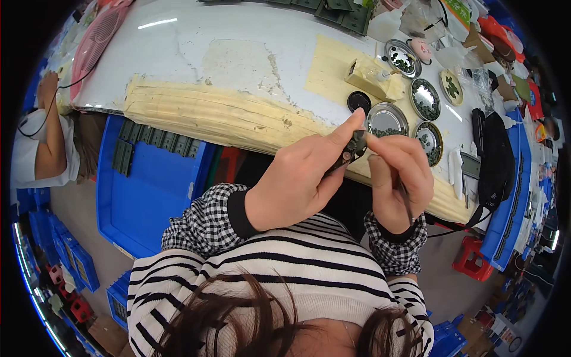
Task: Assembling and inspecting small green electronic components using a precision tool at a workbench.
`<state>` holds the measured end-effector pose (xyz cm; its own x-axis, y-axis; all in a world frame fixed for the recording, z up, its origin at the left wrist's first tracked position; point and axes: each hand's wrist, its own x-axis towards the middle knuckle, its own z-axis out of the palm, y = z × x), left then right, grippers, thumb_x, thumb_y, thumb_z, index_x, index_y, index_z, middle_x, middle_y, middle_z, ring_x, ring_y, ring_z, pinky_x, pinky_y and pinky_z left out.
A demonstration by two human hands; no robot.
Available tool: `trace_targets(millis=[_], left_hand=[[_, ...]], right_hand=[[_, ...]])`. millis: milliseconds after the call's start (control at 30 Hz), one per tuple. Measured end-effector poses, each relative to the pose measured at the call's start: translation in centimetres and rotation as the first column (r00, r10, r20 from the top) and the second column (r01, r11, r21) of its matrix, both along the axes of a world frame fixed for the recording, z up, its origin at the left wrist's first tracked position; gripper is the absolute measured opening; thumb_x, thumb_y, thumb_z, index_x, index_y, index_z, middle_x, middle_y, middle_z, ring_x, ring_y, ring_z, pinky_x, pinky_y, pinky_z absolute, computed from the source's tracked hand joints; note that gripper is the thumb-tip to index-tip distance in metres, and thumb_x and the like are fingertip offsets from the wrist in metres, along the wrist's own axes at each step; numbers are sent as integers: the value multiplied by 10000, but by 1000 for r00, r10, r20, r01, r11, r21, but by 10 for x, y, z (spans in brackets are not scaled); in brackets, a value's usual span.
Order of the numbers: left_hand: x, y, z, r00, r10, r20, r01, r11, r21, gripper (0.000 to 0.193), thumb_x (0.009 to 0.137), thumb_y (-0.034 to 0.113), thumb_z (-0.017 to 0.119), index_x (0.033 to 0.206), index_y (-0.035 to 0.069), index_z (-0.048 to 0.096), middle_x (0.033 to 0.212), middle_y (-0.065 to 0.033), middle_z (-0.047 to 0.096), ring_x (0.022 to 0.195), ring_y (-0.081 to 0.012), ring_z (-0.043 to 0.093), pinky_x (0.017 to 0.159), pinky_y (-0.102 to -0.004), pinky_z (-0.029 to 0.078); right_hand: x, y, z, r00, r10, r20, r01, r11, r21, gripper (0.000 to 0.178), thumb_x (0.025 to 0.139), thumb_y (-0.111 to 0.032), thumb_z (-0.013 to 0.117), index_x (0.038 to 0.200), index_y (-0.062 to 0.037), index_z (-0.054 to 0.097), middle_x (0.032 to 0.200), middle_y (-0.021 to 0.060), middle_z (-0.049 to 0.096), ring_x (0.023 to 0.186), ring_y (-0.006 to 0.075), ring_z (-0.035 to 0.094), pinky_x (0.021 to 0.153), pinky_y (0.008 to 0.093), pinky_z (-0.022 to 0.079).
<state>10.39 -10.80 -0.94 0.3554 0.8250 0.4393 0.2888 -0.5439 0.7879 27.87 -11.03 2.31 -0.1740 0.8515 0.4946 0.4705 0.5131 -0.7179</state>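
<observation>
My left hand (300,178) grips a small dark flat part (355,147) between thumb and fingers, held up over the padded front edge of the workbench (208,113). My right hand (401,178) meets it from the right, its fingertips pinched against the top of the same part; I cannot tell what is between them. Both wrists wear black-and-white checked cuffs. Just beyond the hands stand several round metal dishes (388,121) with small dark pieces in them.
A black round lid (359,100) and a yellowish foam block (373,78) lie on the bench near the dishes. A blue crate (148,184) with dark parts stands below the bench at left. Another person's arm (50,128) shows at far left. A red stool (474,257) is at lower right.
</observation>
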Motion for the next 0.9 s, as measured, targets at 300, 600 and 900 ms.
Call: trace_targets(millis=[300, 600, 900], left_hand=[[-5, 17, 3, 649, 181, 739, 542, 572, -616, 433, 1004, 177, 435, 1394, 45, 301, 1173, -190, 582, 862, -163, 636, 795, -324, 540], [-8, 41, -2, 396, 296, 870, 783, 387, -487, 424, 1015, 235, 417, 1404, 94, 325, 1091, -161, 603, 783, -162, 634, 713, -300, 557], [-2, 35, -13, 163, 377, 912, 930, 249, -269, 485, 1008, 256, 403, 1428, 49, 276, 1045, -148, 634, 765, -195, 624, 657, -312, 569]], right_hand=[[28, 65, 6, 943, -309, 128, 297, 949, 104, 155, 822, 6, 650, 973, -2, 681, 790, 51, 579, 648, 107, 507, 535, 239, 376], [27, 94, -3, 963, -249, 98, 239, 966, 101, 112, 816, -12, 645, 924, -5, 671, 786, 63, 587, 701, 136, 573, 598, 254, 431], [-6, 54, 7, 798, 26, -602, -158, 973, -168, 189, 982, -138, 513, 1009, 48, 514, 935, 73, 551, 800, 90, 574, 802, 297, 557]])
